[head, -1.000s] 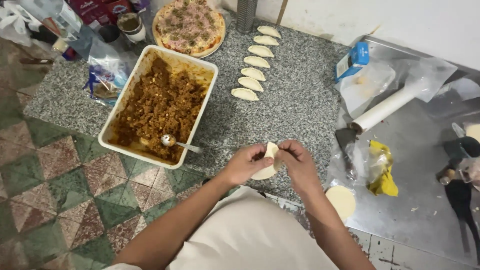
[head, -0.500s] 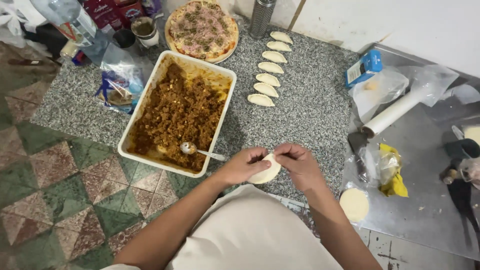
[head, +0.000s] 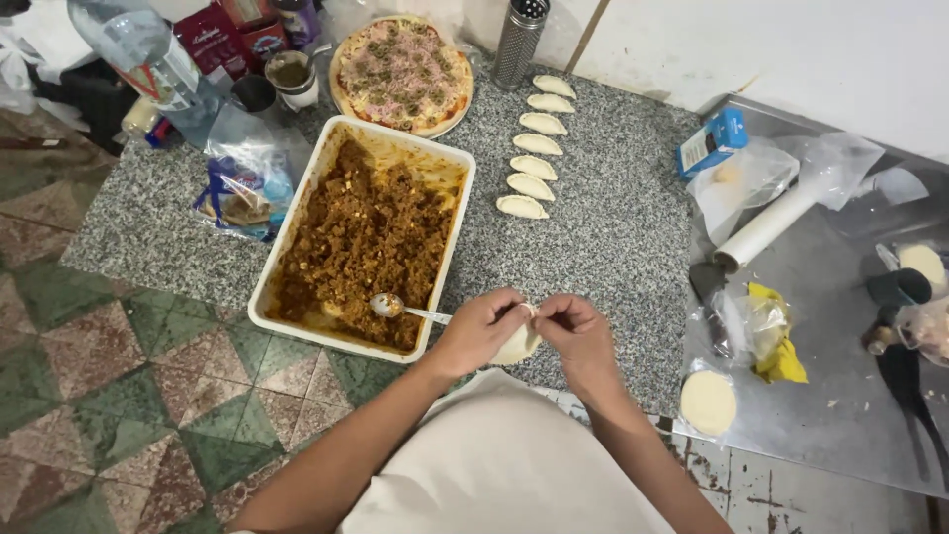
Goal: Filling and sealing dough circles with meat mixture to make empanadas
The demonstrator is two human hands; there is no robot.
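My left hand (head: 482, 329) and my right hand (head: 577, 334) pinch together a pale folded dough pastry (head: 518, 346) at the near edge of the granite counter (head: 613, 227). Just left of my hands stands a white rectangular tray (head: 455, 259) of brown minced filling (head: 361, 237), with a metal spoon (head: 395, 308) resting in its near corner. Several closed pastries (head: 534, 143) lie in a row farther back on the counter.
A topped pizza (head: 400, 71) and a metal shaker (head: 518, 42) stand at the back. A plastic bag (head: 242, 193), jars and a bottle sit left. Right, on a steel surface (head: 840, 415), lie a white rolling pin (head: 766, 229), a blue carton (head: 712, 143), dough discs (head: 708, 402) and yellow wrapping (head: 776, 346).
The view has shifted, so the counter things sit lower and to the right in the frame. My hands stay together on the pastry, fingers working along its edge.
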